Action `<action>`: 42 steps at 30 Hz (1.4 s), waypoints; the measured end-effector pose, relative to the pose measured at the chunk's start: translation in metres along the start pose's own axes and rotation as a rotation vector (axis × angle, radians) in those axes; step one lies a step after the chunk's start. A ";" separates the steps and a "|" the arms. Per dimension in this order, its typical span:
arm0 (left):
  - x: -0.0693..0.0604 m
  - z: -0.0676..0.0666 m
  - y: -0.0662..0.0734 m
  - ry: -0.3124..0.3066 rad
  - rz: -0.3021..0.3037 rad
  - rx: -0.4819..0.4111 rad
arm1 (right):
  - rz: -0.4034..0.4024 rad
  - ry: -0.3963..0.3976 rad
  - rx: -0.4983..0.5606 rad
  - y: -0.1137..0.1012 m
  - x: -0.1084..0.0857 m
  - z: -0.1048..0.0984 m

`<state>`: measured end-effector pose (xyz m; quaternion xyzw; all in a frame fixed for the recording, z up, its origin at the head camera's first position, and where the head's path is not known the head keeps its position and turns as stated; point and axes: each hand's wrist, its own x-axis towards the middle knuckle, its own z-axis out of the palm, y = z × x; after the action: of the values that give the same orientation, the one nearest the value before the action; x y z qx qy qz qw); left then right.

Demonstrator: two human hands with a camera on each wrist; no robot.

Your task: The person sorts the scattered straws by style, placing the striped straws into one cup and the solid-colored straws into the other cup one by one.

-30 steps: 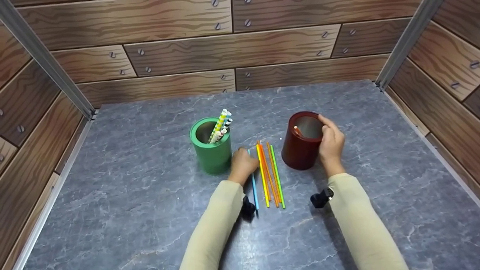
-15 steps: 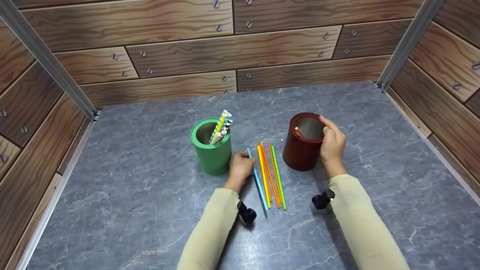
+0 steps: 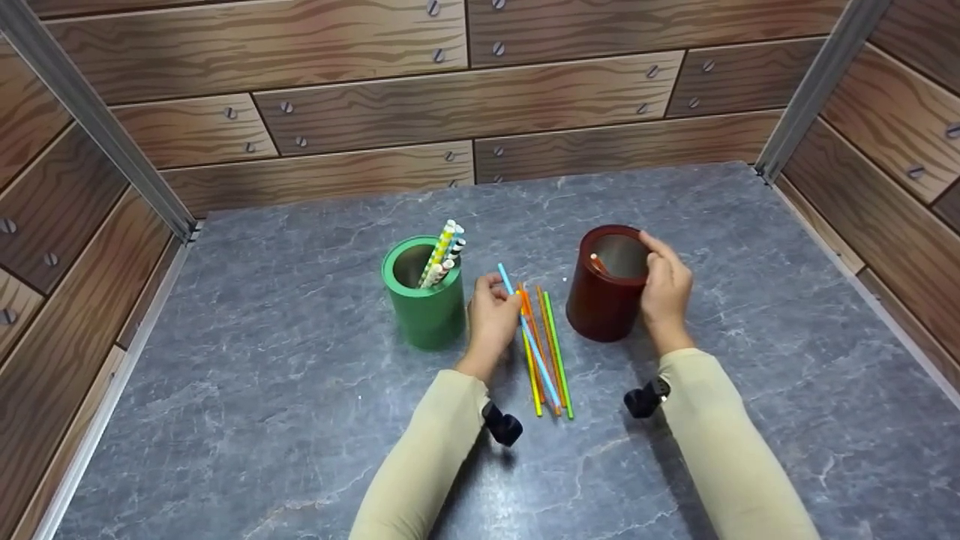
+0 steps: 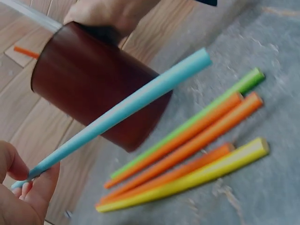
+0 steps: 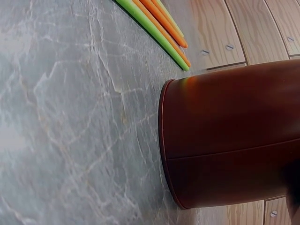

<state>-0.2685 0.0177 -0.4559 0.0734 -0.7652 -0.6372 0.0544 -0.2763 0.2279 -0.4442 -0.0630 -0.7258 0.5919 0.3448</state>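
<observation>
My left hand [image 3: 493, 315] pinches a light blue straw [image 3: 534, 349] between thumb and fingers near its far end. The straw slants above the other straws; in the left wrist view it reaches across in front of the dark red cup [image 4: 101, 84]. Below it on the table lie a yellow straw [image 4: 187, 183], a green straw [image 3: 559, 356] and several orange straws [image 4: 201, 136], roughly side by side. My right hand [image 3: 665, 292] holds the dark red cup upright by its right side and rim. An orange straw [image 4: 26, 51] stands in that cup.
Left of my left hand stands a green cup [image 3: 426, 315] with several patterned straws [image 3: 439, 255] leaning in it. Wood-patterned walls [image 3: 360, 112] close off the back and sides of the grey marbled table [image 3: 262, 337].
The left hand has lifted the blue straw from beside the row and brought it right, over the yellow and orange straws. My right hand stays on the dark red cup.
</observation>
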 end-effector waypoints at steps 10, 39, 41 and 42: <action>0.002 -0.002 0.021 0.026 0.184 -0.195 | 0.020 -0.027 -0.002 -0.037 -0.013 0.000; -0.014 -0.011 0.082 0.057 0.651 -0.566 | -0.015 -0.018 -0.004 -0.035 -0.013 -0.001; -0.016 -0.011 0.085 0.055 0.676 -0.607 | -0.017 -0.019 -0.010 -0.036 -0.013 -0.001; -0.016 -0.011 0.086 0.056 0.685 -0.619 | -0.018 -0.019 -0.010 -0.036 -0.013 -0.001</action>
<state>-0.2541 0.0254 -0.3693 -0.1863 -0.5171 -0.7789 0.3021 -0.2545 0.2118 -0.4173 -0.0526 -0.7325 0.5858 0.3428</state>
